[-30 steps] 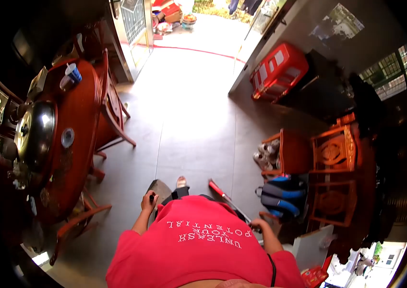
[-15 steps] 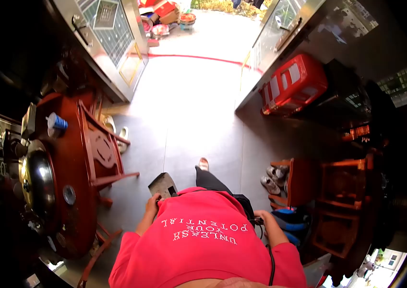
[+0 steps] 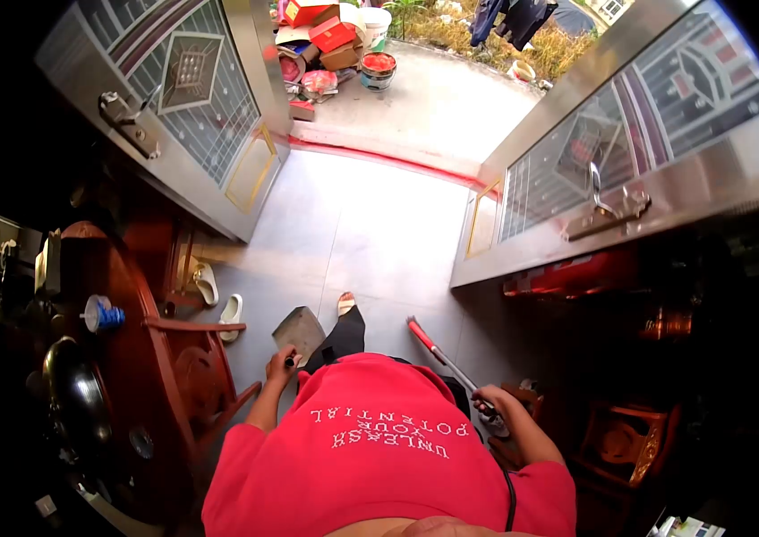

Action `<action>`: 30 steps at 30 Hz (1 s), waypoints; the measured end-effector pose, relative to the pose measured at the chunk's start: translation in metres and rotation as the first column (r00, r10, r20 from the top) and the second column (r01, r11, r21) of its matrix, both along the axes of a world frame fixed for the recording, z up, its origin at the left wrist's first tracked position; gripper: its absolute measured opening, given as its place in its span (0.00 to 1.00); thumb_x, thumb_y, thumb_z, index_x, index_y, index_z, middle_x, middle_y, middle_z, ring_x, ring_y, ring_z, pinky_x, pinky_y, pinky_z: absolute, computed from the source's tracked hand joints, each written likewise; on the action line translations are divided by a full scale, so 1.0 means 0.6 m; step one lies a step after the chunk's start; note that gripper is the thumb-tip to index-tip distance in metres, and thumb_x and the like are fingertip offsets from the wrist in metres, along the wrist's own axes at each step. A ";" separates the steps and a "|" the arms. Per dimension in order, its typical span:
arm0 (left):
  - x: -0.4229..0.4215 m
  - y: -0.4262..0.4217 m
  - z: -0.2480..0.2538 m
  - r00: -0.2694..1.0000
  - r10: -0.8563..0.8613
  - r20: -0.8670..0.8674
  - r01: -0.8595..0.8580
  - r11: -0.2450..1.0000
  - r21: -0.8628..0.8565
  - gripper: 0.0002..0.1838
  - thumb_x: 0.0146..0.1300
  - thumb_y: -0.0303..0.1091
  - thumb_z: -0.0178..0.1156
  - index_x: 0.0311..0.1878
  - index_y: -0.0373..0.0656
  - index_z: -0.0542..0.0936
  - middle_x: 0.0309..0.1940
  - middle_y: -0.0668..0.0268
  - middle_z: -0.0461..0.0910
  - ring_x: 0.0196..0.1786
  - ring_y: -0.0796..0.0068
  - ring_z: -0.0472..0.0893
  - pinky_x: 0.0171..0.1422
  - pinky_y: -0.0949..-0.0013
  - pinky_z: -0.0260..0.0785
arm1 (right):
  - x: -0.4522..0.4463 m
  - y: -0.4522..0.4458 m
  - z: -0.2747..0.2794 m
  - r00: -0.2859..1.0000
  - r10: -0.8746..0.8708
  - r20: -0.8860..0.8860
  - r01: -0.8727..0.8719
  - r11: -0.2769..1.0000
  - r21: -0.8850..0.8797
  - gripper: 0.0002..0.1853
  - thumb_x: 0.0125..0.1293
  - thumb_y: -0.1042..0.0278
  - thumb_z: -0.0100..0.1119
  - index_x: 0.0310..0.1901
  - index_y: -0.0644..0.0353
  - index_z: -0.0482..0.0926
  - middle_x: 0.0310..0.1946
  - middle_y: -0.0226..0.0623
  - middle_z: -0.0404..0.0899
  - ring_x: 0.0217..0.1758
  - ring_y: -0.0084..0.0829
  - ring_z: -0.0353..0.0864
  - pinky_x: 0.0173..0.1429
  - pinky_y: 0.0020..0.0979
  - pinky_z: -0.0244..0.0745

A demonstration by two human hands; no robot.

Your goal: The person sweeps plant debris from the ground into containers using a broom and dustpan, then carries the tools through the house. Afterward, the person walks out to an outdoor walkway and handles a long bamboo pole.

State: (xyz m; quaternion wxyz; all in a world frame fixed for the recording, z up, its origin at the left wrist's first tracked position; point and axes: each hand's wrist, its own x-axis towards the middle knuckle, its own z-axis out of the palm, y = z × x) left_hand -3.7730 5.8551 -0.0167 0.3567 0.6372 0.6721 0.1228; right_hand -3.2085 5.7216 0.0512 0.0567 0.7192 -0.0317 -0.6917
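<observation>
A red top (image 3: 370, 479) with white lettering (image 3: 388, 428) meets dark trousers (image 3: 345, 335) and pale-strapped footwear (image 3: 346, 305).

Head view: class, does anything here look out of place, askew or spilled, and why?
The jumbled boxes beyond the red strip look untidy: they lie piled at mixed angles. The white shoes near the wooden chair look askew too, standing apart at different angles. No spill is apparent.
</observation>
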 end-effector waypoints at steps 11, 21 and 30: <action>0.041 0.420 0.069 0.989 -0.146 -0.016 0.146 0.987 0.059 0.11 0.55 0.41 0.62 0.35 0.47 0.74 0.29 0.61 0.79 0.35 0.55 0.78 0.34 0.58 0.68 | -0.024 0.422 0.081 0.975 -0.217 -0.043 0.221 0.960 0.172 0.13 0.60 0.63 0.48 0.18 0.49 0.63 0.11 0.21 0.62 0.09 0.15 0.59 0.12 0.19 0.54; 0.109 0.761 0.062 0.998 -0.060 0.008 0.059 0.994 0.094 0.10 0.53 0.41 0.62 0.35 0.49 0.74 0.27 0.62 0.80 0.35 0.54 0.79 0.35 0.57 0.69 | 0.023 0.927 0.040 0.996 -0.084 -0.012 0.084 0.970 0.229 0.11 0.61 0.62 0.50 0.21 0.50 0.66 0.12 0.21 0.66 0.09 0.15 0.62 0.12 0.20 0.55; 0.172 1.083 0.081 0.998 0.025 -0.062 -0.017 0.992 0.126 0.12 0.53 0.42 0.63 0.34 0.48 0.73 0.27 0.63 0.79 0.36 0.55 0.79 0.34 0.58 0.69 | 0.086 1.271 0.066 0.985 -0.148 -0.089 0.165 0.957 0.237 0.09 0.62 0.64 0.47 0.24 0.51 0.65 0.13 0.21 0.66 0.10 0.14 0.61 0.11 0.19 0.54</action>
